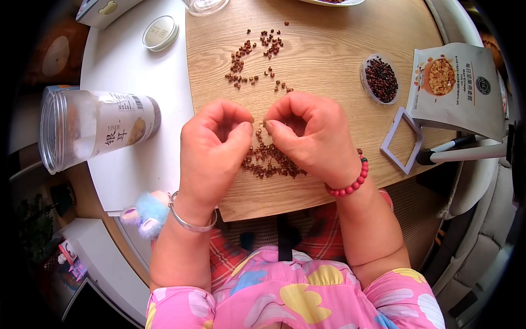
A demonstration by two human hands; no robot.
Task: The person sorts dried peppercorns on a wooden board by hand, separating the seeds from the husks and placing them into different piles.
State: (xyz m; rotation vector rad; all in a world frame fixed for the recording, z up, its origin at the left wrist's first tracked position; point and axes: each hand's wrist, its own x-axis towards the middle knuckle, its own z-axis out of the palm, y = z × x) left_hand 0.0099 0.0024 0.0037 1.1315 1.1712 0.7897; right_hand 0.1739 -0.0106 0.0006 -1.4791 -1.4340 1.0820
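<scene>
Both hands are over the wooden table, their fingertips close together but apart. My left hand [216, 145], with a silver bangle at the wrist, pinches thumb against forefinger; whatever is between them is too small to name. My right hand [309, 137], with a red bead bracelet, holds a similar pinch, its contents also unclear. Below and between the hands lies a pile of small reddish-brown peppercorn-like pieces [269, 162]. Beyond the fingertips, more such pieces [236, 66] are scattered loosely. A round clear dish [381, 79] of dark red and black pieces sits to the right.
A large labelled plastic jar [101, 127] lies on the left beside the white surface [134, 181]. Its far part bears a round lid [160, 33]. On the right are a foil pouch [457, 88], a pale square frame [402, 140] and a grey-white rod [471, 153].
</scene>
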